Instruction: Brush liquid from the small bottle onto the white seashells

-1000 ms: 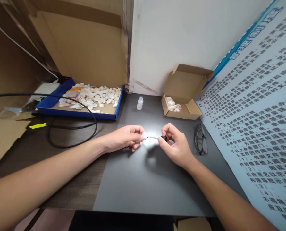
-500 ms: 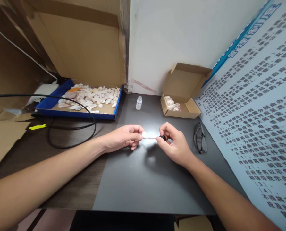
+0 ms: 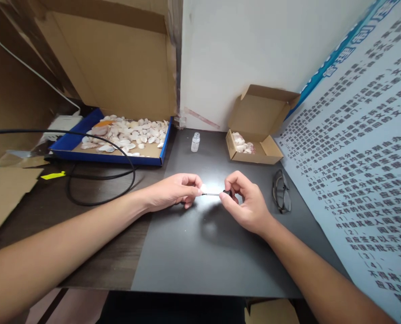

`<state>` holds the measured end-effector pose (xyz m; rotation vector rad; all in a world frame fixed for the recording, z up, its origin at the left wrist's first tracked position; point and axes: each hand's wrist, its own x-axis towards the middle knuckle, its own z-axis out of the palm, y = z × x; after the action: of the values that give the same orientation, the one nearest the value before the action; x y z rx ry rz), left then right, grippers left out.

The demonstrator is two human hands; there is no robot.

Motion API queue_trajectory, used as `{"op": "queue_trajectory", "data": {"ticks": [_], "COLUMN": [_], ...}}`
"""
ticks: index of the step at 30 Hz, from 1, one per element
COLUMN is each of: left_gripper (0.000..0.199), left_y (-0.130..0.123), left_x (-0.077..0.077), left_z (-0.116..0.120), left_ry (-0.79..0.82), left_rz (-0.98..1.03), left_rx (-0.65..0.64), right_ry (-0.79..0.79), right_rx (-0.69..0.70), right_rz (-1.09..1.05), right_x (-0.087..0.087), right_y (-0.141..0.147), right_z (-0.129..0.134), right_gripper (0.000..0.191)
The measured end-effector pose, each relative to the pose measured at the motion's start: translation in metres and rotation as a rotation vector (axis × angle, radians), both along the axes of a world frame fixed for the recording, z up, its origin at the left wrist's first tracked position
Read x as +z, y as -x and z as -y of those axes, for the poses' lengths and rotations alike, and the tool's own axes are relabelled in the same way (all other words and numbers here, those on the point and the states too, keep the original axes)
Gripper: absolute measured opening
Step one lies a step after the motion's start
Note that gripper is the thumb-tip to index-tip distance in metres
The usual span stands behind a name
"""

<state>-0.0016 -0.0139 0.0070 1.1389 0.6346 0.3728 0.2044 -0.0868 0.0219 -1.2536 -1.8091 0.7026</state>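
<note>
My left hand [image 3: 176, 192] pinches a small white shell [image 3: 203, 187] between thumb and index finger, and only a sliver of it shows. My right hand [image 3: 249, 204] grips the black cap [image 3: 227, 193] of a thin brush applicator. Its slim stem [image 3: 212, 194] points left, and the dark tip meets the lower edge of the shell or sits just in front of it; I cannot tell which. Behind the hands, a small clear bottle [image 3: 195, 144] with a white label stands upright and uncapped on the grey mat [image 3: 187, 265].
At the back left, a blue-edged cardboard tray [image 3: 113, 157] holds many pale shells. A small open box [image 3: 254, 157] at the back right contains shells too. Glasses [image 3: 281, 193] lie right of my right hand. A black cable [image 3: 133, 177] loops near my left forearm, beside a yellow tag [image 3: 53, 175].
The shell has turned in my left fingers, so less of its white face shows. My right hand and the applicator have barely shifted. The view has moved slightly.
</note>
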Motion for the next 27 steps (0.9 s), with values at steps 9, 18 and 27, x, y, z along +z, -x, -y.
{"op": "queue_trajectory", "data": {"ticks": [9,18,27], "left_gripper": [0.024,0.026,0.026], "left_y": [0.0006,-0.0002,-0.0008], "left_x": [-0.0010,-0.0018,-0.0002], "left_z": [-0.0006,-0.0011,0.0003], "left_ry": [-0.001,-0.035,-0.022], "left_rz": [0.002,-0.006,-0.009], "left_rx": [-0.015,-0.028,0.006], "right_ry": [-0.022,-0.082,-0.017], "right_rx": [-0.088,-0.036,-0.064], "right_rz": [0.028,-0.071,-0.021], "right_x": [-0.0016,-0.0008,0.0001], "right_y": [-0.0010,-0.0043,-0.0040], "right_z": [-0.0028,0.0008,-0.0031], "right_gripper": [0.018,0.014,0.016]}}
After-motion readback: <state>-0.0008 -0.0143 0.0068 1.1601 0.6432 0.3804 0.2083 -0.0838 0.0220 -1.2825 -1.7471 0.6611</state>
